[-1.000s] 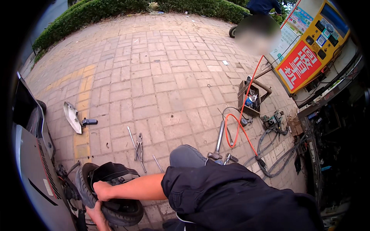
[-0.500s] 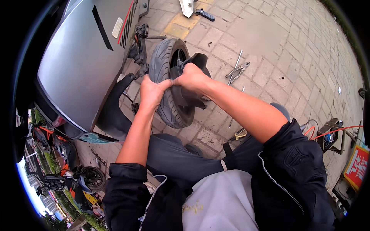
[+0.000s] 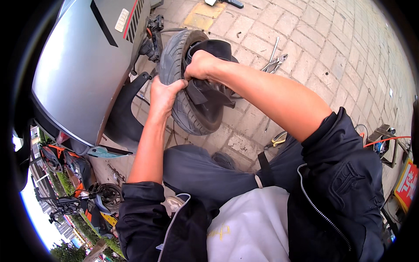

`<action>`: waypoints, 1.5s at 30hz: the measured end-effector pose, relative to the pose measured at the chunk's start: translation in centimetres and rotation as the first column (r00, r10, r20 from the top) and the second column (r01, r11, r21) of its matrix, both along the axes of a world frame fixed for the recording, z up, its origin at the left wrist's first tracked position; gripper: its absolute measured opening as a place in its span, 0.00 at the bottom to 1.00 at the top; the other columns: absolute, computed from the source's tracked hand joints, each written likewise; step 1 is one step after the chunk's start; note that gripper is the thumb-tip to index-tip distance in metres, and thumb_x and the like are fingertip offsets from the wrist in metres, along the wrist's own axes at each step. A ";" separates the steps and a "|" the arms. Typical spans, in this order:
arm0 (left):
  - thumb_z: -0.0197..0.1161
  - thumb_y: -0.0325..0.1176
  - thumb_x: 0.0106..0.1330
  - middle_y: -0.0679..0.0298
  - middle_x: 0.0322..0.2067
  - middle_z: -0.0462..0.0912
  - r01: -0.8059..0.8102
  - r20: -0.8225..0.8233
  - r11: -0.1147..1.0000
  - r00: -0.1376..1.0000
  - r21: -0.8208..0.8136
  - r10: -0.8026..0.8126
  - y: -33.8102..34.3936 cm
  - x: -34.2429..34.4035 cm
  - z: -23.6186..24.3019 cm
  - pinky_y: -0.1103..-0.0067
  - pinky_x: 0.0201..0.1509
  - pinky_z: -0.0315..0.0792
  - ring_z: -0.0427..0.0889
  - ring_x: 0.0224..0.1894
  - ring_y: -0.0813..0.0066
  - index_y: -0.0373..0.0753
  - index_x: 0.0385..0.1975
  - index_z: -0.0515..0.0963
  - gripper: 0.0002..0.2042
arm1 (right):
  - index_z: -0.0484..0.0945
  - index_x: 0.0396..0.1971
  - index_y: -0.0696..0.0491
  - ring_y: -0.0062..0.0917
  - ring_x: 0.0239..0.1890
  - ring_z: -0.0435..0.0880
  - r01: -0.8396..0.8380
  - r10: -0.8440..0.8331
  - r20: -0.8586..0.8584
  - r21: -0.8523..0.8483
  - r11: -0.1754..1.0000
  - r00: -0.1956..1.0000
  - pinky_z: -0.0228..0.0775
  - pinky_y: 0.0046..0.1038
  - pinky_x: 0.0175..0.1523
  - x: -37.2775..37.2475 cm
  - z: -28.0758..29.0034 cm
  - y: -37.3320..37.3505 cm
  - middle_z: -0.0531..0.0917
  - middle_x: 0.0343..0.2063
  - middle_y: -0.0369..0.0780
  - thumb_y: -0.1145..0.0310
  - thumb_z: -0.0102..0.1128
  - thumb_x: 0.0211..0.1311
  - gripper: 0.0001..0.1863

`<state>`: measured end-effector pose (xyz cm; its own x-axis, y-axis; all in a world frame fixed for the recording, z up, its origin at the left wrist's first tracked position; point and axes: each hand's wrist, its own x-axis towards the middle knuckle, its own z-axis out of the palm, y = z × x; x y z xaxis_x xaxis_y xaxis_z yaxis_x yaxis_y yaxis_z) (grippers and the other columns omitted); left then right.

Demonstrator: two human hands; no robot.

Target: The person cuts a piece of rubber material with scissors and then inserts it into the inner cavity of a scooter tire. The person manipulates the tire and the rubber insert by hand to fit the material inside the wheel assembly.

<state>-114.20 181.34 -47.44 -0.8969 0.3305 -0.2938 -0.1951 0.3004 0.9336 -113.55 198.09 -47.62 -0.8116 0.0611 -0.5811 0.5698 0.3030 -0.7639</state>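
A scooter wheel's tire (image 3: 172,61), grey-black and treaded, stands upright beside the silver scooter body. My left hand (image 3: 165,94) grips its tread, thumb stretched over the near sidewall toward my other hand. A limp, flat black rubber inner tube (image 3: 209,107) hangs out of the tire's right side, folded in places. My right hand (image 3: 201,65) is closed on this tube at the tire's edge, its fingertips partly hidden inside. The wheel's hub is mostly covered by the tube and my hand.
The silver scooter body (image 3: 83,65) fills the left, with a black fender (image 3: 126,107) below. Pliers (image 3: 276,64), a metal rod (image 3: 274,47) and yellow-handled pliers (image 3: 277,139) lie on the paving. A metal stand (image 3: 386,139) with an orange hose is at right.
My right hand has moved slightly up and left along the tire with the tube, which now bulges further out. My left hand keeps its hold on the tire. The whole view has shifted a little.
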 end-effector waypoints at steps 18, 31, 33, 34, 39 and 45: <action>0.68 0.26 0.48 0.60 0.41 0.80 0.012 0.066 0.993 0.998 -0.118 -0.004 -0.6 1.4 1.2 0.76 0.47 0.74 0.80 0.40 0.71 0.30 0.49 0.73 0.25 | 0.79 0.41 0.65 0.27 0.38 0.83 -0.051 -0.153 -0.349 -0.511 0.858 0.924 0.74 0.30 0.46 9.1 -4.3 1.3 0.84 0.35 0.46 0.69 0.68 0.53 0.18; 0.70 0.26 0.45 0.58 0.41 0.80 -0.010 -0.014 0.997 1.000 -0.079 0.009 -1.1 1.8 0.3 0.76 0.48 0.74 0.80 0.39 0.71 0.28 0.49 0.69 0.29 | 0.71 0.49 0.62 0.45 0.51 0.79 -0.095 0.310 -0.379 0.491 0.866 0.872 0.69 0.40 0.57 8.2 -1.3 7.1 0.80 0.44 0.54 0.60 0.77 0.40 0.36; 0.72 0.30 0.43 0.56 0.41 0.80 0.015 -0.041 0.996 0.999 -0.086 -0.019 -1.3 2.0 -0.1 0.75 0.48 0.75 0.80 0.41 0.71 0.27 0.48 0.68 0.31 | 0.64 0.61 0.58 0.38 0.67 0.63 -0.001 0.617 -0.706 0.657 0.754 0.348 0.53 0.44 0.69 3.9 0.9 5.6 0.70 0.60 0.47 0.66 0.78 0.34 0.49; 0.73 0.31 0.43 0.56 0.41 0.80 0.024 -0.053 0.987 0.998 -0.160 -0.033 -1.1 2.2 0.0 0.75 0.49 0.74 0.80 0.41 0.70 0.28 0.49 0.68 0.31 | 0.65 0.62 0.55 0.36 0.67 0.62 -0.094 0.785 -0.588 0.786 0.612 0.194 0.50 0.47 0.70 1.7 2.4 4.4 0.70 0.61 0.44 0.65 0.79 0.32 0.50; 0.74 0.35 0.40 0.55 0.44 0.80 0.065 -0.078 0.971 0.993 -0.229 -0.084 -2.3 3.8 0.6 0.75 0.52 0.73 0.80 0.47 0.69 0.31 0.53 0.67 0.37 | 0.78 0.47 0.56 0.39 0.50 0.79 -0.777 0.985 0.158 0.610 -0.153 -0.070 0.65 0.40 0.59 -5.4 4.5 -3.8 0.83 0.43 0.44 0.64 0.80 0.21 0.40; 0.73 0.44 0.38 0.44 0.44 0.79 0.066 -0.057 0.874 0.993 -0.481 -0.106 -2.9 5.1 2.2 0.71 0.53 0.73 0.81 0.48 0.57 0.25 0.50 0.68 0.40 | 0.85 0.31 0.55 0.39 0.40 0.84 -0.726 0.980 0.117 0.659 -0.196 -0.158 0.74 0.35 0.45 -5.1 5.2 -4.3 0.85 0.32 0.47 0.62 0.76 0.20 0.27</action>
